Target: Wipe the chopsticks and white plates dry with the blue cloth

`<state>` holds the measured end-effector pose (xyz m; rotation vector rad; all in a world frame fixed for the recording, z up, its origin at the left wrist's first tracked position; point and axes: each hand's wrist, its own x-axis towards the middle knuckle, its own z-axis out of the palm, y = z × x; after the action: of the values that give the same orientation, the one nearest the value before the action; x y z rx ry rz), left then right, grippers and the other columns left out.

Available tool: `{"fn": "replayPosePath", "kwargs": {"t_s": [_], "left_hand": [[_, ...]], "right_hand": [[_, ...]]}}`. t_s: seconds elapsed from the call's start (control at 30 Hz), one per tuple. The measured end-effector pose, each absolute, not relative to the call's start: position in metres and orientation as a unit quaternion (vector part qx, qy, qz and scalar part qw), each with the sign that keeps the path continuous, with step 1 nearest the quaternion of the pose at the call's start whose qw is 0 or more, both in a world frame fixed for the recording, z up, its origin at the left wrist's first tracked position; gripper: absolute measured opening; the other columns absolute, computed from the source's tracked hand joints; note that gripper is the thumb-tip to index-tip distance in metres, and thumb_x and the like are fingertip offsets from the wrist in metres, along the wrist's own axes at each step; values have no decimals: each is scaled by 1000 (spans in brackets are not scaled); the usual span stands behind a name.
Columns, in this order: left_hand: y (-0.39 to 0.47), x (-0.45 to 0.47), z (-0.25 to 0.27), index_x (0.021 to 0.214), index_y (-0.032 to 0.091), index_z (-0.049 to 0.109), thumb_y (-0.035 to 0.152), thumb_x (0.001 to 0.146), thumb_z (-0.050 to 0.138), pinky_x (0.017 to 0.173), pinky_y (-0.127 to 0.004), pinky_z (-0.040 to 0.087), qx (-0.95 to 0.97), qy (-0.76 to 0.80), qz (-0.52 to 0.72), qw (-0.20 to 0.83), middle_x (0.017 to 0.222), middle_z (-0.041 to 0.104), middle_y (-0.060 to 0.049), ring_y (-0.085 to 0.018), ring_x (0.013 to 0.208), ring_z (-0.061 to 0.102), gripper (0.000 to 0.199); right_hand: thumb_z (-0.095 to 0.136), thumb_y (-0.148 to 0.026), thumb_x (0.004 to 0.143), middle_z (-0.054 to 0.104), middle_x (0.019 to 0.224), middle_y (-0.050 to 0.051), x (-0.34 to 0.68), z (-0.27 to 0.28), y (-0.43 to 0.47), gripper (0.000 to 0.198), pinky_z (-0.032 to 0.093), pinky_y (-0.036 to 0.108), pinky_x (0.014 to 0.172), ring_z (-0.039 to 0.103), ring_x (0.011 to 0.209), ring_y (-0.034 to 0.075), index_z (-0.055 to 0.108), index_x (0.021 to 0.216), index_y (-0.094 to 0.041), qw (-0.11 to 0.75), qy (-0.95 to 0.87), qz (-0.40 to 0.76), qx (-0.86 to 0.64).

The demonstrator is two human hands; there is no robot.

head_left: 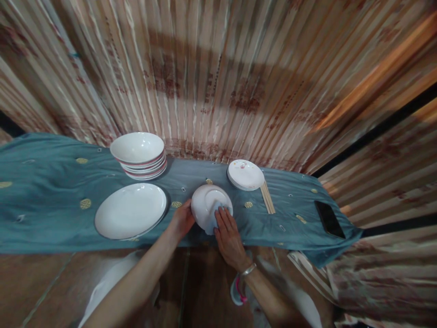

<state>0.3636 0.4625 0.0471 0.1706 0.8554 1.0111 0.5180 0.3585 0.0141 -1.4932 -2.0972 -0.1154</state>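
Observation:
In the head view my left hand [184,218] grips the left rim of a small white dish [202,205]. The dish is tilted with its underside and foot ring towards me; I cannot tell if it is a bowl or a plate. Flat against its lower right part, my right hand [229,237] presses a light blue cloth [212,219], which the fingers partly cover. A large white oval plate [131,212] lies left of my left hand. Beyond my right hand sits a stack of small patterned plates [246,175], with several chopsticks [267,198] beside it.
A stack of white bowls [138,148] with red bands stands at the back left of the table, which has a teal cloth [54,187]. A dark phone [329,219] lies near the right end. Patterned curtains [205,82] hang close behind the table.

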Motion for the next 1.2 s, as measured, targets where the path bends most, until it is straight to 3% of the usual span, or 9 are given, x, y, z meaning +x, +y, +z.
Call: {"fn": "replayPosePath", "kwargs": {"t_s": [0.33,0.5,0.77,1.07,1.2], "left_hand": [[459,362,61,95,8,68,21,93,34,88,-35,48,67,383,458,800,76,72,-10,-24,93,65,37],[459,358,56,99,8,68,27,90,41,87,-35,49,85,351,440,822,85,73,-12,-25,93,65,35],[461,362,46,79,14,69,19,86,45,84,-28,48,111,392,454,793,77,72,-7,-20,89,65,25],[459,364,46,76,17,70,14,76,55,78,-26,48,226,307,494,782,86,72,-7,-21,87,63,15],[456,365,53,73,19,69,10,72,57,77,-28,48,227,288,496,787,81,72,-6,-23,91,62,16]], "right_hand": [[41,-10,90,40,146,17,495,21,370,51,37,50,108,16,143,28,39,140,-9,255,-808,-77,-525],[43,-12,88,39,145,18,486,28,378,50,35,50,109,16,143,28,42,138,-7,252,-815,-66,-517],[43,-14,89,38,147,16,479,40,393,49,32,50,109,17,143,28,42,137,-10,261,-813,-47,-519],[38,-24,94,39,147,13,478,62,416,45,29,48,110,22,141,26,43,137,-12,264,-802,-41,-534],[38,-25,95,44,144,11,482,72,430,42,28,48,110,29,137,25,47,135,-16,264,-798,-36,-541]]}}
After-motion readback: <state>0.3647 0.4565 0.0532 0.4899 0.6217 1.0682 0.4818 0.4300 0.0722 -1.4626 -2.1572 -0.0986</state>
